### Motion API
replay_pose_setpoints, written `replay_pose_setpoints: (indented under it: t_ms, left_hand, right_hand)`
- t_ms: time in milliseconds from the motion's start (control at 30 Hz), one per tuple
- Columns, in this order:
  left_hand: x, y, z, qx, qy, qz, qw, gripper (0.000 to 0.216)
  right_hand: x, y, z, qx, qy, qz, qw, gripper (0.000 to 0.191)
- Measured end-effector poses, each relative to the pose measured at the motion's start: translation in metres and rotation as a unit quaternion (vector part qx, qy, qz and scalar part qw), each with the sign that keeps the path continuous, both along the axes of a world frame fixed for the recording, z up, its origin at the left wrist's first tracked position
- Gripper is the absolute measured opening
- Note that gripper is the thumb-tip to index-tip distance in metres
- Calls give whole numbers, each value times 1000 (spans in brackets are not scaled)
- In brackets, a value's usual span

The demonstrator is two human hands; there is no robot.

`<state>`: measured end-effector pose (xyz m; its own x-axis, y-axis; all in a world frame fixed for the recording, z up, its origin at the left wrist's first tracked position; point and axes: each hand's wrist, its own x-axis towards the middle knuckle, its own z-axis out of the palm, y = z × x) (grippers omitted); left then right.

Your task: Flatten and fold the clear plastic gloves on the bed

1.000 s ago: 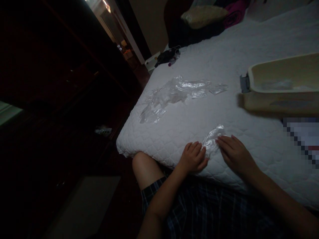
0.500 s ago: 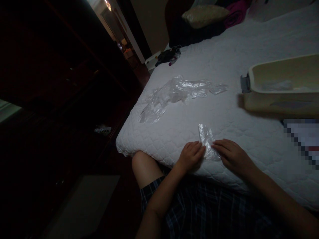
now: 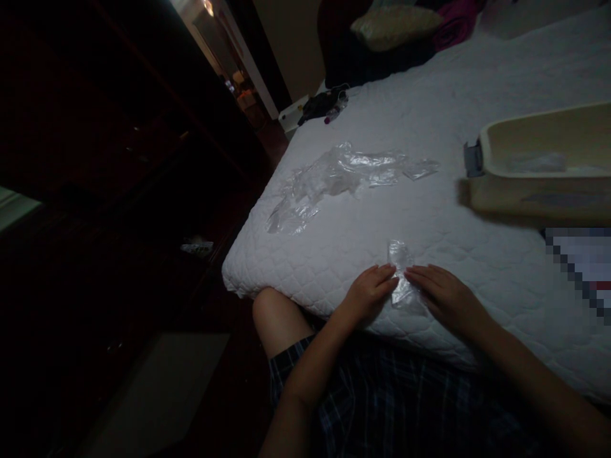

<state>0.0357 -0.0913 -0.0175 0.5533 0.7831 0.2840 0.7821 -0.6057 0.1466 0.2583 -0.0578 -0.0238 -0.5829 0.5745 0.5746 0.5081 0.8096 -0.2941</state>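
A small piece of clear plastic film (image 3: 401, 273) lies on the white quilted mattress (image 3: 429, 210) near its front edge. My left hand (image 3: 370, 294) rests on the mattress with its fingertips pressed on the film's left side. My right hand (image 3: 446, 298) lies flat with stretched fingers pressing the film's right side. The film stands up a little between the two hands. Farther back on the mattress lies a larger spread of crumpled clear plastic (image 3: 334, 181).
A beige plastic bin (image 3: 539, 165) with a grey latch sits at the right of the mattress. Pillows and dark cloth (image 3: 391, 32) lie at the far end, with small dark items (image 3: 324, 105) near the far corner. The floor at left is dark.
The small film was folded over from the right toward the left and now lies narrower between my hands. Both hands shifted slightly closer together.
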Motion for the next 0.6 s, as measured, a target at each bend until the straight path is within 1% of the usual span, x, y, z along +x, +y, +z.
replay_pose_setpoints:
  t_ms: [167,300,433,600]
  left_hand:
    - [1,4,-2,-7,-77,19,997,30]
    - [1,8,-5,-19,-127,29,991,29]
    - [2,9,-6,-36,-138,46,989,26]
    - [3,9,-4,-49,-133,50,989,25]
  right_hand:
    - [1,1,-1,1,-2,-4,1000,32]
    - [0,1,0,-10,-4,-16,1000,33]
    - [-1,0,1,-30,-15,-22,999,35]
    - [0,0,0,-39,-7,-18,999,43]
